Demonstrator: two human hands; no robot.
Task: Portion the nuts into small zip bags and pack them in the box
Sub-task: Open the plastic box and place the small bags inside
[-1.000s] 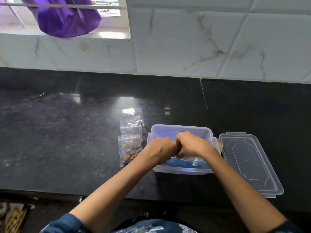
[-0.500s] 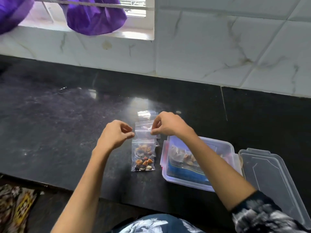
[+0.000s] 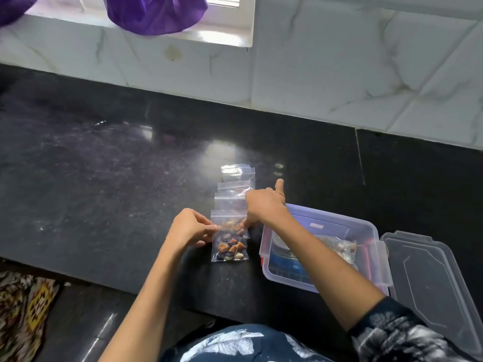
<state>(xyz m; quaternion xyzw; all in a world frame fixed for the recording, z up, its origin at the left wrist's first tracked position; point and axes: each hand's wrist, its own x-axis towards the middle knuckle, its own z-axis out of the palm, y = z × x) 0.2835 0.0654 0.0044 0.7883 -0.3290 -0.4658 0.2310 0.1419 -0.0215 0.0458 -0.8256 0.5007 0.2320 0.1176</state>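
A small clear zip bag of mixed nuts (image 3: 230, 244) lies flat on the black counter, nearest of a row of zip bags (image 3: 236, 186) that overlap away from me. My left hand (image 3: 190, 227) pinches the bag's left edge. My right hand (image 3: 264, 206) pinches its upper right corner, thumb sticking up. To the right stands the clear plastic box (image 3: 366, 231), open, with a filled bag of nuts (image 3: 339, 248) lying inside over something blue.
The box's clear lid (image 3: 433, 280) lies flat on the counter right of the box. The black counter (image 3: 104, 192) runs left, with a tiled wall behind. Purple cloth (image 3: 156, 14) hangs at the window. A patterned mat (image 3: 23, 307) lies on the floor below.
Both hands left the box, where a filled bag now lies, moved left to the row of bags, and came down onto the nearest filled bag, taking hold of its edges.
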